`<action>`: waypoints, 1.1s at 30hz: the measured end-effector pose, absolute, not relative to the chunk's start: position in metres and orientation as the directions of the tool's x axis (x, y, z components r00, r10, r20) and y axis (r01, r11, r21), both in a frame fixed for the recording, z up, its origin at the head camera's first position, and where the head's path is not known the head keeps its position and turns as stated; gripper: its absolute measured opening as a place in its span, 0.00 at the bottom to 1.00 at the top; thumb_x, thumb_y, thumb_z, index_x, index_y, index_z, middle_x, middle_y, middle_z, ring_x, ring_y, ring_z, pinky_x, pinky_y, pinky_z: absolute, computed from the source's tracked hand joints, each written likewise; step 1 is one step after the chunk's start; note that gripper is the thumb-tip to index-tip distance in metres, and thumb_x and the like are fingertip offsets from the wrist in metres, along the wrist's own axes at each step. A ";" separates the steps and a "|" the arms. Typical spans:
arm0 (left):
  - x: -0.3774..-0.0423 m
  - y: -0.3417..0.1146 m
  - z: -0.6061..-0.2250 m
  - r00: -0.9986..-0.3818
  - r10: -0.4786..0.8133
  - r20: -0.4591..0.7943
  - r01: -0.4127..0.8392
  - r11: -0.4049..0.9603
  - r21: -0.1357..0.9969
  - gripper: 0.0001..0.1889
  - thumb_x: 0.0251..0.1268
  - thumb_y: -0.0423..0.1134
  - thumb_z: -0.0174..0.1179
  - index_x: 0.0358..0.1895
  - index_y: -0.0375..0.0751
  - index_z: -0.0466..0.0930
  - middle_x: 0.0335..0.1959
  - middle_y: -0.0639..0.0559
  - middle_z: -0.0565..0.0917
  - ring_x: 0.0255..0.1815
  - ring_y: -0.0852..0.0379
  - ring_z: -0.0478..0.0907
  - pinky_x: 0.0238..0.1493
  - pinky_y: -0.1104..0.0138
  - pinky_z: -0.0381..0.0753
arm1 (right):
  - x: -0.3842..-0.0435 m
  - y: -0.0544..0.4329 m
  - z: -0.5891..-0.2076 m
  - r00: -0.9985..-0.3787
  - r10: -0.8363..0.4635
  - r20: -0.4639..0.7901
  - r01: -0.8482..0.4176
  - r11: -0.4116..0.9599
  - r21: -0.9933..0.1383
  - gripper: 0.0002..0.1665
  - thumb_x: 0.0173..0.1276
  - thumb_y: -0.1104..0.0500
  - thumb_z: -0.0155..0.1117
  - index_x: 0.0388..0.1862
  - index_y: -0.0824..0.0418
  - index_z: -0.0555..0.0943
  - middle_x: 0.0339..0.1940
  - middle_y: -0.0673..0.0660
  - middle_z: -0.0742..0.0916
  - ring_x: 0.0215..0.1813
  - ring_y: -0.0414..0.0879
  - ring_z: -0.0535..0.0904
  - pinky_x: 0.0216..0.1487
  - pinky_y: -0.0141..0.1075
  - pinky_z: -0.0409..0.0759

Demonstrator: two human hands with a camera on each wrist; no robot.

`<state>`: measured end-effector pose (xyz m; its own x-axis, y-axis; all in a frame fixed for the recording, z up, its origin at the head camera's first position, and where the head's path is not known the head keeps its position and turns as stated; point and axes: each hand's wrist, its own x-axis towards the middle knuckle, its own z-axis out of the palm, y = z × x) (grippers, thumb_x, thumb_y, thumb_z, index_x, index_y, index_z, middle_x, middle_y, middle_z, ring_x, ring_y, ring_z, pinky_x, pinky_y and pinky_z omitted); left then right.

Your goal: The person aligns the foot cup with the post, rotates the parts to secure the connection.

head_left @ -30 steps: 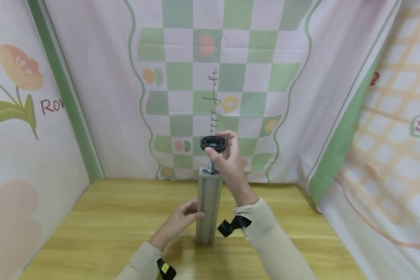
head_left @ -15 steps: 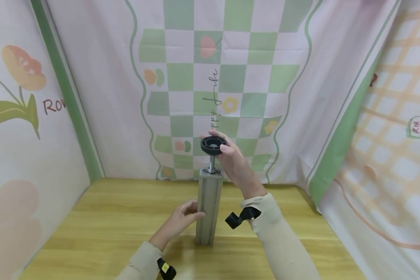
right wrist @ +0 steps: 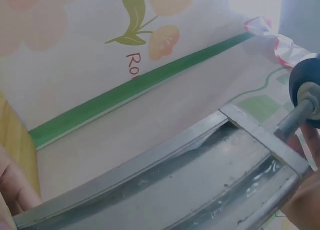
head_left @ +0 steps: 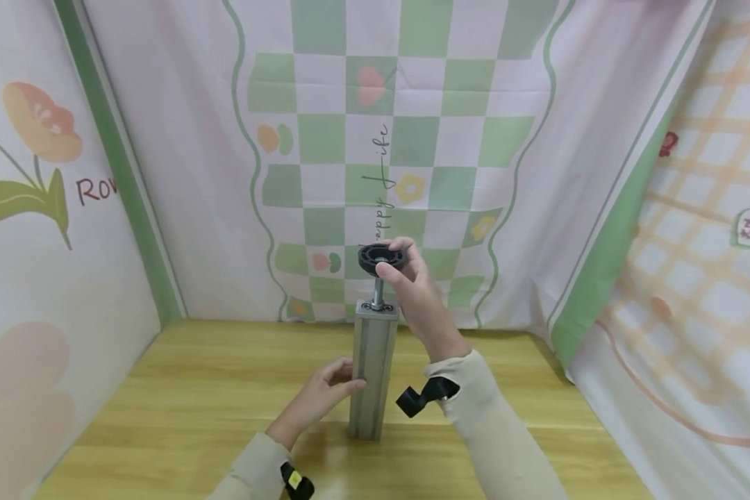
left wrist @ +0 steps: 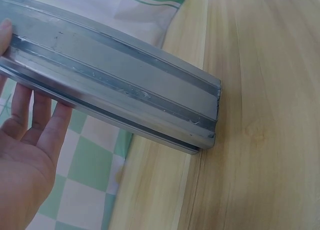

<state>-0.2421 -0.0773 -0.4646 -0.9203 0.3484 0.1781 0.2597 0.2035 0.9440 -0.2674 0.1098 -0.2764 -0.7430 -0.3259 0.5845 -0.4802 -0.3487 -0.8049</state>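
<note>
An aluminium profile (head_left: 373, 368) stands upright on the wooden table, its grooved faces close up in the left wrist view. From the plate on its top rises a threaded metal rod that carries a round black levelling foot (head_left: 370, 267), hollow side up. My right hand (head_left: 426, 312) pinches the foot's rim, thumb in front and fingers behind. Low on the profile my left hand (head_left: 319, 399) grips it, thumb on the near face and fingers round the far side. The right wrist view shows the threaded rod (right wrist: 295, 120) with a nut below the black foot.
The wooden table (head_left: 225, 368) extends around the profile. A printed cloth (head_left: 325, 132) with green checks hangs behind it, and more patterned cloth (head_left: 31, 278) lines both sides. Black camera mounts sit on both wrists.
My right hand's thumb and fingers shift round the black foot's rim, swinging right and then partly back. The left hand and the profile stay put.
</note>
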 end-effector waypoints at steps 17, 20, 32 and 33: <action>-0.243 -0.079 -0.467 -0.916 0.357 0.181 0.261 0.192 0.946 0.18 0.71 0.54 0.62 0.59 0.55 0.79 0.53 0.54 0.82 0.55 0.53 0.77 0.58 0.53 0.76 | -0.259 0.107 -0.269 -0.739 -0.302 0.603 -0.534 -0.285 -0.796 0.22 0.66 0.55 0.60 0.54 0.56 0.64 0.58 0.60 0.72 0.58 0.50 0.73 0.57 0.35 0.74; -0.243 -0.078 -0.467 -0.918 0.353 0.181 0.262 0.198 0.944 0.19 0.70 0.55 0.62 0.59 0.54 0.78 0.52 0.54 0.82 0.55 0.52 0.77 0.58 0.53 0.77 | -0.263 0.110 -0.270 -0.701 -0.347 0.623 -0.545 -0.303 -0.782 0.31 0.68 0.51 0.49 0.68 0.61 0.61 0.67 0.63 0.69 0.63 0.52 0.70 0.69 0.42 0.63; -0.243 -0.078 -0.467 -0.916 0.353 0.188 0.270 0.199 0.942 0.19 0.70 0.54 0.62 0.59 0.53 0.78 0.52 0.53 0.82 0.55 0.52 0.77 0.58 0.53 0.76 | -0.271 0.118 -0.271 -0.653 -0.474 0.591 -0.429 -0.412 -0.804 0.34 0.68 0.56 0.51 0.71 0.66 0.62 0.65 0.60 0.76 0.67 0.51 0.70 0.71 0.42 0.60; -0.243 -0.078 -0.467 -0.916 0.354 0.189 0.271 0.198 0.942 0.19 0.70 0.54 0.62 0.59 0.53 0.78 0.52 0.53 0.82 0.55 0.52 0.77 0.58 0.53 0.76 | -0.272 0.118 -0.271 -0.655 -0.469 0.592 -0.435 -0.407 -0.803 0.31 0.68 0.56 0.52 0.69 0.64 0.64 0.65 0.59 0.77 0.66 0.52 0.70 0.72 0.42 0.60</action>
